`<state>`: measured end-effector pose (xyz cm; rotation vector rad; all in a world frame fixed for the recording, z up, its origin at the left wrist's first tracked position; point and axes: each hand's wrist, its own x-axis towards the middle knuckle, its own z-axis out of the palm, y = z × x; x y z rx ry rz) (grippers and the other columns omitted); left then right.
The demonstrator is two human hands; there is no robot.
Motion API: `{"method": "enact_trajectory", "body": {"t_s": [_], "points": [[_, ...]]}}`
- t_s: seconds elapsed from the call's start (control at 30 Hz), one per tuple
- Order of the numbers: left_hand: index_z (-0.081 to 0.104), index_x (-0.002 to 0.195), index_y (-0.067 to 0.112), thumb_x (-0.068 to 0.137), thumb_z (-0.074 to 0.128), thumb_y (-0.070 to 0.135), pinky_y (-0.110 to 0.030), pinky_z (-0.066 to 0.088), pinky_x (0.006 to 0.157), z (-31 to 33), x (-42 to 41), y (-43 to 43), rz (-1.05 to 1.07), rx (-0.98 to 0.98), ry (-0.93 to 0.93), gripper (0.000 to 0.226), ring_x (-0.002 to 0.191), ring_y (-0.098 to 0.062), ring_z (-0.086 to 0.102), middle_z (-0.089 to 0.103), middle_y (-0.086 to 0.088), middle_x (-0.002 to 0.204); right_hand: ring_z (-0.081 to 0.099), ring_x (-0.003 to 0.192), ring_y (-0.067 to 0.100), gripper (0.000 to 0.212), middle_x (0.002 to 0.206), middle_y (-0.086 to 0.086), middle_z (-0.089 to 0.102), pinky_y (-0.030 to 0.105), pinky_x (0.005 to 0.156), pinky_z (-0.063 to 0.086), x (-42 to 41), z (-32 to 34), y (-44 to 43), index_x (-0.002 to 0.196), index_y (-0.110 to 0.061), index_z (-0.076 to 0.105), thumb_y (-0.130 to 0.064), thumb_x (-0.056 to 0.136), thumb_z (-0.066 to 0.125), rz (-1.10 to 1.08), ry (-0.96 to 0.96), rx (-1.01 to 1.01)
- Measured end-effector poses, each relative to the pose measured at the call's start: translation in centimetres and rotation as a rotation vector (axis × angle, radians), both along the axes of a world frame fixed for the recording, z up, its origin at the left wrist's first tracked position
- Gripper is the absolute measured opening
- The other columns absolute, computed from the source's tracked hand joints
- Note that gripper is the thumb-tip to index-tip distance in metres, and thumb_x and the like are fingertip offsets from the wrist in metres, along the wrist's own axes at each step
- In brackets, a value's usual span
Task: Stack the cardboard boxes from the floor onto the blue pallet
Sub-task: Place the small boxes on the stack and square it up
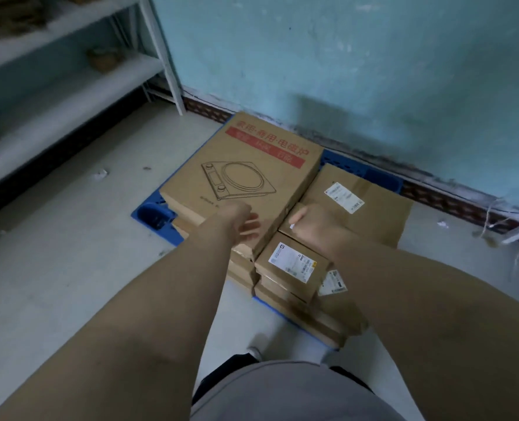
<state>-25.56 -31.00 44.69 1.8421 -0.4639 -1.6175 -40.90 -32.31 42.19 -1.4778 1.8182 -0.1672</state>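
Two bare forearms reached forward from the near edge of the view, above a grey garment [294, 393]. The left hand [243, 221] lay at the near edge of the large printed box [243, 174], its fingers loosely spread and holding nothing. The right hand [309, 226] rested on the plain box [358, 205] to the right; its fingers were curled, but whether they gripped anything could not be told. Nearest the person, a small labelled box [291, 264] topped a short stack of flat cardboard boxes. The large printed box, bearing a red band and a line drawing of a cooker, lay on top of other boxes at the left. All boxes sat on the blue pallet [153, 215], which stood on the pale floor [69, 268] against the teal wall [343, 71]. White shelving [69, 86] stood at far left.
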Motion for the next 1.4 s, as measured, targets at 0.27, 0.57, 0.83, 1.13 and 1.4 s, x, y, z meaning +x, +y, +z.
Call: {"method": "enact_trajectory", "body": {"t_s": [0.27,0.57,0.83,1.13,1.4], "points": [[0.039,0.141,0.007,0.1,0.038,0.011,-0.039,0.054,0.071,0.6,1.4,7.3,0.374,-0.017,-0.097,0.042,0.093,-0.022,0.063,0.061,-0.008,0.112,0.066,0.101,0.026,0.025,0.107,0.01,0.07,0.033,0.087,0.054,1.0,0.5,1.4,0.106,-0.01,0.071,-0.016,0.092,0.05,0.403,-0.017,-0.028],[0.051,0.109,0.006,0.1,0.042,0.008,-0.041,0.051,0.087,0.6,0.4,22.3,0.837,0.011,-0.143,0.013,0.094,-0.024,0.06,0.058,-0.008,0.11,0.061,0.112,0.03,0.031,0.119,0.011,0.067,0.036,0.096,0.049,4.1,-0.4,9.2,0.114,-0.012,0.068,-0.021,0.09,0.05,0.869,-0.022,-0.055],[0.051,0.091,0.009,0.101,0.039,0.008,-0.04,0.048,0.084,0.1,0.9,40.9,1.205,0.149,-0.212,0.016,0.08,-0.02,0.06,0.057,-0.008,0.109,0.067,0.103,0.023,0.023,0.107,0.005,0.073,0.023,0.084,0.048,9.4,-1.5,22.3,0.086,-0.026,0.073,-0.011,0.086,0.056,1.204,-0.082,0.095],[0.05,0.082,0.009,0.099,0.043,0.005,-0.041,0.051,0.086,-3.5,1.5,56.6,1.337,0.296,-0.094,0.018,0.091,-0.023,0.06,0.058,-0.009,0.105,0.067,0.101,0.023,0.034,0.107,0.003,0.072,0.026,0.089,0.052,15.7,-4.4,37.6,0.06,-0.028,0.061,-0.008,0.086,0.051,1.309,-0.025,0.141],[0.055,0.094,0.01,0.099,0.043,0.006,-0.033,0.051,0.08,-7.4,7.7,66.3,1.252,0.44,-0.07,0.014,0.082,-0.018,0.058,0.06,-0.003,0.087,0.06,0.114,0.021,0.029,0.125,-0.003,0.064,0.023,0.09,0.045,20.2,-9.5,47.8,0.088,-0.029,0.071,-0.01,0.089,0.05,1.231,0.098,0.187]]}}
